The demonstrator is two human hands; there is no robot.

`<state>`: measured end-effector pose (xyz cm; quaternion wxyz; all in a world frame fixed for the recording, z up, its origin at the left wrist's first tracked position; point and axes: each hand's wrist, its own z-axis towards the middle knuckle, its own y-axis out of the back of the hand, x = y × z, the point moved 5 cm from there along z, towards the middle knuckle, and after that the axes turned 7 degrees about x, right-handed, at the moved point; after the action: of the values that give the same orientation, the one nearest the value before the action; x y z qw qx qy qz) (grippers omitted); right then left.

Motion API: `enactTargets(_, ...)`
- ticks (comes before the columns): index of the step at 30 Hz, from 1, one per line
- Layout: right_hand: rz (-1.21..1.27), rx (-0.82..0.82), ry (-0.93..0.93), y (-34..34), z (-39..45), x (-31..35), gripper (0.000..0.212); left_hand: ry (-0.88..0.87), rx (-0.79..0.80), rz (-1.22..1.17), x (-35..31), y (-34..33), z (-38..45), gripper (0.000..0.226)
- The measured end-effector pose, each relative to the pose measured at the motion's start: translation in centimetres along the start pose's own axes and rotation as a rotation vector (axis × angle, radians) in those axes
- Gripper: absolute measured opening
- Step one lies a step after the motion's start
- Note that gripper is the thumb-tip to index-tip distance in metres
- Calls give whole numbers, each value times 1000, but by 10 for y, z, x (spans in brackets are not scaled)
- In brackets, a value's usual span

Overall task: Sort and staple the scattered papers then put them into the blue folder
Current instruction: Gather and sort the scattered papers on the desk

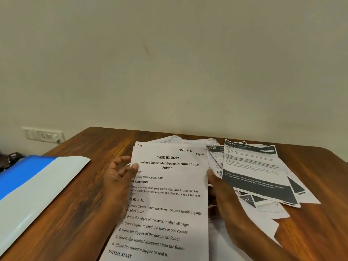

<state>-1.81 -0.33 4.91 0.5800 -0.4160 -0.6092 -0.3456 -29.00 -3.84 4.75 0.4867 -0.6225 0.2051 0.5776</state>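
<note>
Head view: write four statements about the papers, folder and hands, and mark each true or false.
1. Both hands hold the sheet headed TASK ID: 3649, the left hand at its left edge, the right hand at its right edge. True.
2. The blue folder lies right of the papers. False: it lies to their left.
3. Sheets with dark banners lie fanned out on the table. True.
4. A stapler sits on the folder. False: no stapler is in view.
</note>
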Motion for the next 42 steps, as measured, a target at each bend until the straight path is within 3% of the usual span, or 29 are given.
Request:
enactTargets(3,-226,32,97,-2,1,-3,21,23,-8,15,2,0,0,37)
enactTargets(5,-319,36,101,-2,4,-10,24,39,8,17,0,-1,-1,36)
enactTargets(7,-284,13,110,0,7,-14,16,66,41,25,0,-2,-3,32)
enactTargets(13,47,-62,61,14,15,-18,28,217,260,54,6,-14,-11,31)
enactTargets(16,37,-85,68,17,18,-19,28,258,331,72,12,-20,-16,31)
enactTargets(22,-2,-81,74,22,21,-19,19,262,311,112,15,-23,-17,28)
enactTargets(23,-9,-82,70,24,22,-20,23,264,310,114,14,-25,-18,28)
enactTargets(27,-138,-126,109,42,44,-55,98,240,278,143,9,-26,-20,25)
enactTargets(30,-147,-158,108,52,52,-73,106,236,273,157,6,-28,-22,24)
enactTargets(35,-118,-178,124,39,35,-47,113,248,290,204,5,-30,-24,26)
enactTargets(37,-137,-179,131,34,28,-37,103,250,290,215,7,-29,-24,25)
enactTargets(40,-174,-135,128,21,15,-7,32,261,294,202,9,-29,-24,25)
enactTargets(42,-240,-163,124,31,12,9,22,259,287,188,9,-30,-24,25)
